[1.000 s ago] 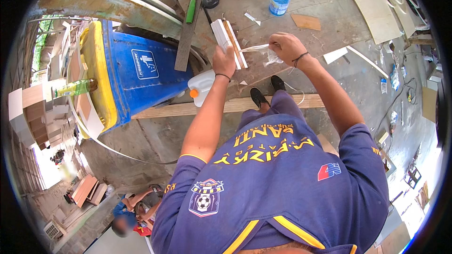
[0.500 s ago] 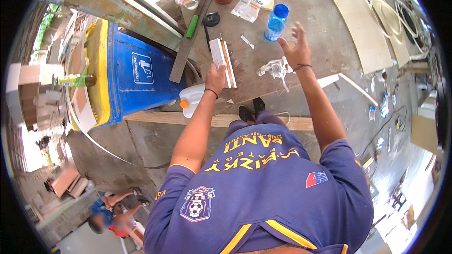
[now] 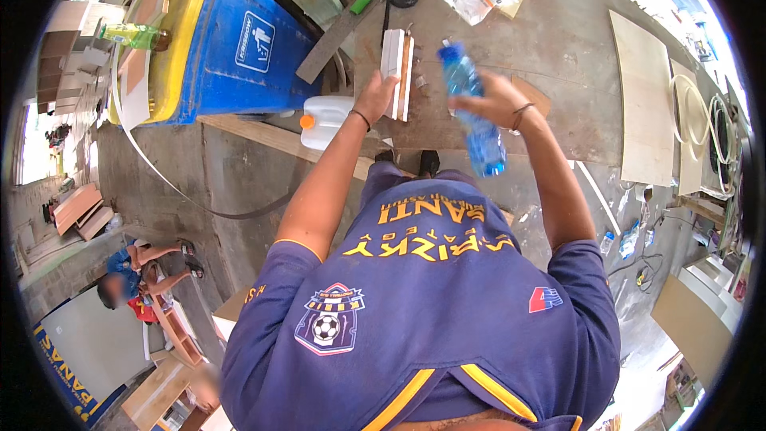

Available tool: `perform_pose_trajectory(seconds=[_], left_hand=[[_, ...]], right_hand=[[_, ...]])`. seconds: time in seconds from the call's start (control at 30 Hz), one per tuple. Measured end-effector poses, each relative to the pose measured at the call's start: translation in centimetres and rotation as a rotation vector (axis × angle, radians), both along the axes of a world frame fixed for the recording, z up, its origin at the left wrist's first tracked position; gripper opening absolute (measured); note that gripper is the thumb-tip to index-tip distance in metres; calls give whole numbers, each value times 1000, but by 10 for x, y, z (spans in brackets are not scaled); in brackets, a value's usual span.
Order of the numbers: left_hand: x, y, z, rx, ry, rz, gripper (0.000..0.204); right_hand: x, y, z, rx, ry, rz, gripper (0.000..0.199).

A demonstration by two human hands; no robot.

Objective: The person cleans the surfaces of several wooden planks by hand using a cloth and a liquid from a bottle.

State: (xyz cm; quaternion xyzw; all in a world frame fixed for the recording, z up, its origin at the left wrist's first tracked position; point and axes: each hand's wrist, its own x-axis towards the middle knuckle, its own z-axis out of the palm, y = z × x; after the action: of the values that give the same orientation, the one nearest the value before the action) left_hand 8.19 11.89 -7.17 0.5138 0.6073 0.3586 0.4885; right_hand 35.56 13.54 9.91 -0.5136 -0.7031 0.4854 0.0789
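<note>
While the right hand (image 3: 491,101) wraps its fingers round the middle of a blue bottle (image 3: 488,148), probably where it balances, the left hand (image 3: 377,99) has thumb and fingers clamped on the near end of the white strips (image 3: 392,56), seemingly steadying them. The bottle tilts over the near part of the stained worktable (image 3: 578,72). Beyond lies a white packet (image 3: 471,1); leftward stand a blue bin (image 3: 211,76) and, farther back, a seated person (image 3: 121,265).
</note>
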Motion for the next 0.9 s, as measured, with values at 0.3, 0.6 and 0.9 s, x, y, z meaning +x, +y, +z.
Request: perform_pose_trajectory(seconds=[0.3,0.6,0.9], left_hand=[[3,-1,7,91,254,-66,51],[7,1,18,90,285,-104,43],[9,3,22,30,268,-45,50]], right_hand=[[-49,-15,-6,-290,-481,430,75],[-48,1,-10,-321,-469,427,71],[-47,1,-6,-207,-450,443,66]])
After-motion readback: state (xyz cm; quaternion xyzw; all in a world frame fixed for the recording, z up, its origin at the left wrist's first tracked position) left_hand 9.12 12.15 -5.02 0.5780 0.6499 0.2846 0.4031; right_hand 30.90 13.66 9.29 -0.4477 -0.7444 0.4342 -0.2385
